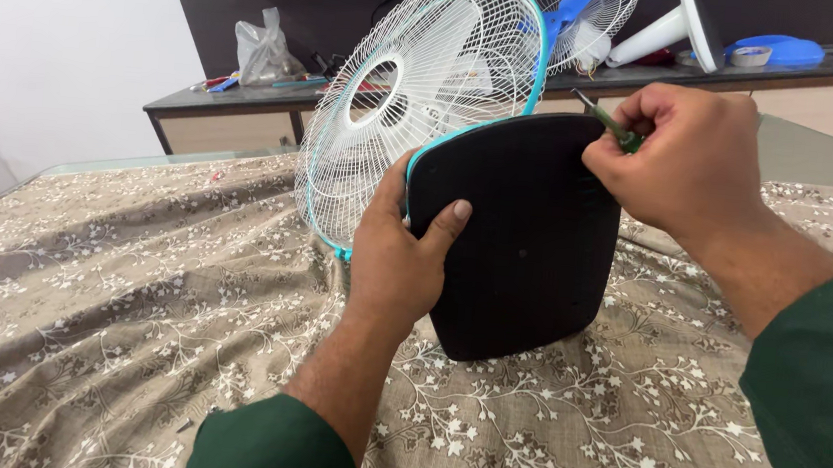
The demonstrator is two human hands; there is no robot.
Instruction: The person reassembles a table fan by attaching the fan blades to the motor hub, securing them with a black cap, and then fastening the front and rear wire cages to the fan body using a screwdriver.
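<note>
The left hand (397,252) clamps the edge of the black fan base (522,238), held upright on the floral-cloth worktop (108,317). The right hand (689,162) is closed on a green-handled screwdriver (609,122) at the base's top edge. Risk: the tip may slip off and gouge the plastic if the base tilts.

1. Left hand (397,252) sits at centre frame — forearm rising from the bottom edge, thumb pressed flat forward, fingers wrapped out of sight.
2. Right hand (689,162) is at upper right, curled into a tight fist — wrist bent, forearm slanting down to the right edge in a green sleeve.
</note>
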